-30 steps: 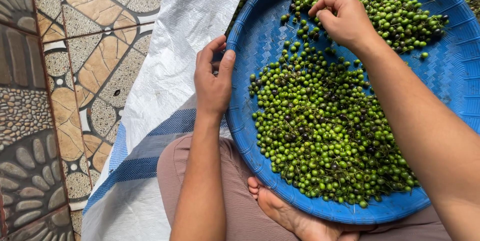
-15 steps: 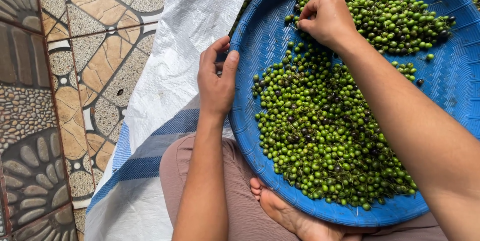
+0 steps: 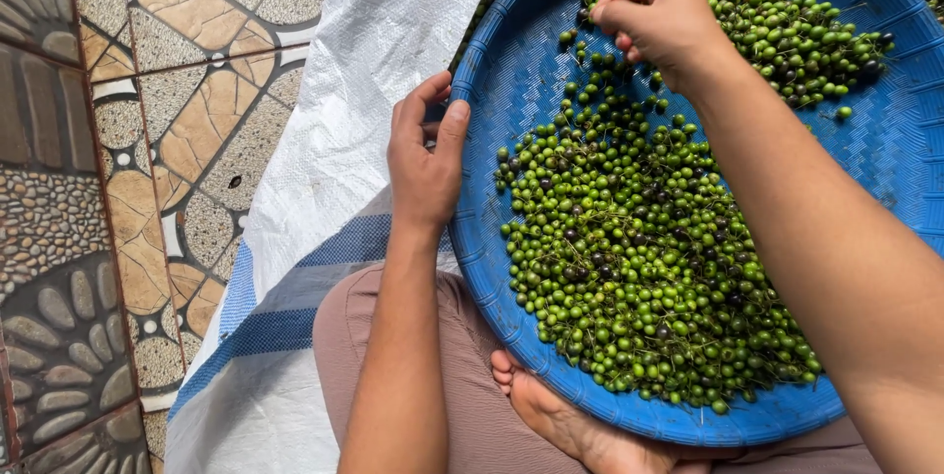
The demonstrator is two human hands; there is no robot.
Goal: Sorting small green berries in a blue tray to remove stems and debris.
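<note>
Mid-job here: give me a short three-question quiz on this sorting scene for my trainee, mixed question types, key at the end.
1. True or false: the left hand grips the rim of the blue woven tray.
2. Where does the right hand work? A) on the patterned floor tiles B) among the small green berries near the tray's far side C) on the white woven sack
3. Fill in: under the tray's near edge, a bare ____ shows.

Key
1. True.
2. B; its fingers are curled and pinched over the berries.
3. Foot.
</note>
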